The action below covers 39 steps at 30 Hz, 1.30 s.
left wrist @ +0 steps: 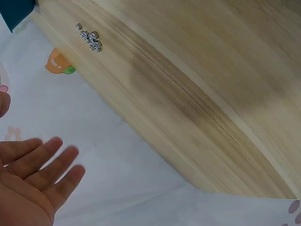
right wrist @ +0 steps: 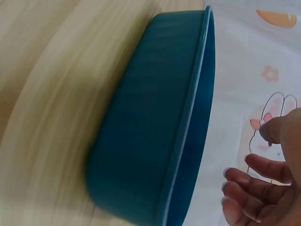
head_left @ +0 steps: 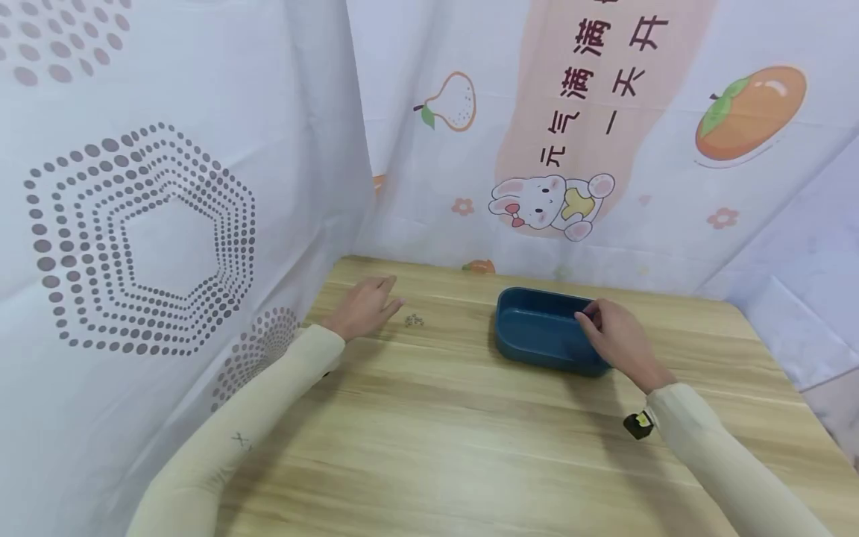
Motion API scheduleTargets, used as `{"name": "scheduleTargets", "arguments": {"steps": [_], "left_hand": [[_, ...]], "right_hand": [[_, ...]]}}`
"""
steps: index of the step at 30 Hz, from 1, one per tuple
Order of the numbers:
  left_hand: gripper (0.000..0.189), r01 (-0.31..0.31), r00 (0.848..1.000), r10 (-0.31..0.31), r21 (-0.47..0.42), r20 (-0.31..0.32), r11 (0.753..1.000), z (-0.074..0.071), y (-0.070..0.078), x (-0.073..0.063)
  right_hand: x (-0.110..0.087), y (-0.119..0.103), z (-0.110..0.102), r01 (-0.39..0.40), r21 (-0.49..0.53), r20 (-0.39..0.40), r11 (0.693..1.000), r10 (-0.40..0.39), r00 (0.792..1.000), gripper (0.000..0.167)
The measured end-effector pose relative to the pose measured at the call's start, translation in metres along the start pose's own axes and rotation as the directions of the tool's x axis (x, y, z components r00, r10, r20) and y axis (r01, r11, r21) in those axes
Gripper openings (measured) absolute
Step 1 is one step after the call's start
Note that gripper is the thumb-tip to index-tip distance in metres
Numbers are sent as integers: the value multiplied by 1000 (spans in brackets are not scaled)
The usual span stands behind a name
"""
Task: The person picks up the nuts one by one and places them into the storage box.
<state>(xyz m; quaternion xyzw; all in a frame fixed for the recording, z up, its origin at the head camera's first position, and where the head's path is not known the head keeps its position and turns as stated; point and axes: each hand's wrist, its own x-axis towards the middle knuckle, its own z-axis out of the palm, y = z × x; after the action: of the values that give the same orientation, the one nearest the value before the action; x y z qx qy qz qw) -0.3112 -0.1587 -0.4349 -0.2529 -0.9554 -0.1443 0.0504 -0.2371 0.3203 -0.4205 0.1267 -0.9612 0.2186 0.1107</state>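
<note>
My left hand (head_left: 365,307) hovers over the back left of the wooden table, its fingers extended and apart; the palm and fingers (left wrist: 63,172) show bare in the left wrist view. Just right of it lies a small cluster of shiny metal pieces (head_left: 414,320), round and nut-like (left wrist: 94,42), too small to name surely. At the right end of a dark blue rectangular box (head_left: 537,358), my right hand (head_left: 620,335) is held above the rim. In the right wrist view its thumb and loosely bent fingers (right wrist: 263,181) stand apart, nothing visible between them.
The wood-grain table (head_left: 429,440) meets a white printed curtain (head_left: 429,186) at the back. Another curtain (head_left: 282,186) hangs close along the left side, beside the left arm. A small black device (head_left: 637,425) sits at the right wrist.
</note>
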Motion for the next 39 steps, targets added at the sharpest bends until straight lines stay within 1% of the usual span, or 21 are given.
{"name": "scheduleTargets", "arguments": {"steps": [2,6,10,12,15,21,27,31,35,39], "left_hand": [[58,-1,1000,1,-13,-13,1000,1,1,0],[46,-24,999,24,3,-33,1000,4,1,-1],[36,-52,998,53,20,-38,998,9,0,-1],[32,-53,998,54,21,-32,998,12,0,-1],[29,-45,999,46,11,-22,999,16,-2,0],[26,-16,1000,15,-43,-10,999,22,-2,1],[19,-12,1000,11,-70,-13,997,28,0,7],[17,-9,1000,9,-81,-4,997,33,2,11],[17,1,1000,0,-96,5,995,39,1,14],[16,14,1000,-13,-109,10,994,42,1,16]], "right_hand": [[-6,5,-2,-14,-2,1,1000,14,1000,32],[-17,16,-3,-40,-25,-15,999,39,999,29],[-28,27,-4,-81,-46,-21,996,80,997,32],[-34,33,-5,-104,-47,-19,993,103,994,33],[-43,42,-6,-135,-54,-24,989,133,991,34],[-59,57,-7,-180,-84,-43,980,177,983,33],[-72,71,-8,-206,-81,-55,975,202,978,36],[-79,79,-4,-216,-87,-61,973,211,976,39],[-83,83,2,-237,-71,-35,969,235,971,45],[-83,83,8,-279,-40,-4,959,279,960,54]]}}
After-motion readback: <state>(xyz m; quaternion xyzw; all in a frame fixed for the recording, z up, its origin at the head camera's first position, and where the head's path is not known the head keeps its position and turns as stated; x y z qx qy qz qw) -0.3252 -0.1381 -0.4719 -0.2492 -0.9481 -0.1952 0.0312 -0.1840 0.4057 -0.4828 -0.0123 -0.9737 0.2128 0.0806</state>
